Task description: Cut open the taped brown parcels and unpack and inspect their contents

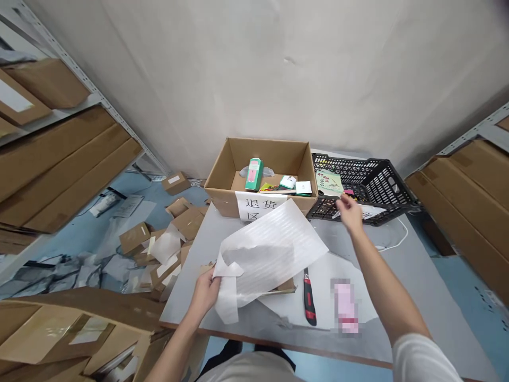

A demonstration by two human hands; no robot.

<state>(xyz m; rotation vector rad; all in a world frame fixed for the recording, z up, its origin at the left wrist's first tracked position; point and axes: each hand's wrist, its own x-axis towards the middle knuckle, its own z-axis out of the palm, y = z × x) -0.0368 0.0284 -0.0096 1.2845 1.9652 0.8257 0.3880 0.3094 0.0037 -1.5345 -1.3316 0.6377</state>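
Note:
My left hand [207, 289] grips the edge of a white foam sheet [266, 254], which spreads over the middle of the table. A flat piece of cardboard [287, 287] shows from under the sheet, mostly hidden. At the near rim of the black plastic crate [371, 199], the fingers of my right hand [350, 213] are pinched at the lower corner of a pale green booklet [329, 183]. The booklet slants inside the crate's left end. Close to the table's front lies a red and black utility knife [309, 300], with a pixelated pink item [345, 307] to its right.
Left of the crate stands an open cardboard box [222, 199] with a paper label, holding several small boxes. Opened cartons and packing scraps [159, 254] cover the floor at left. Shelves with long cartons [59, 170] flank both sides. A white cable [397, 241] lies beside the crate.

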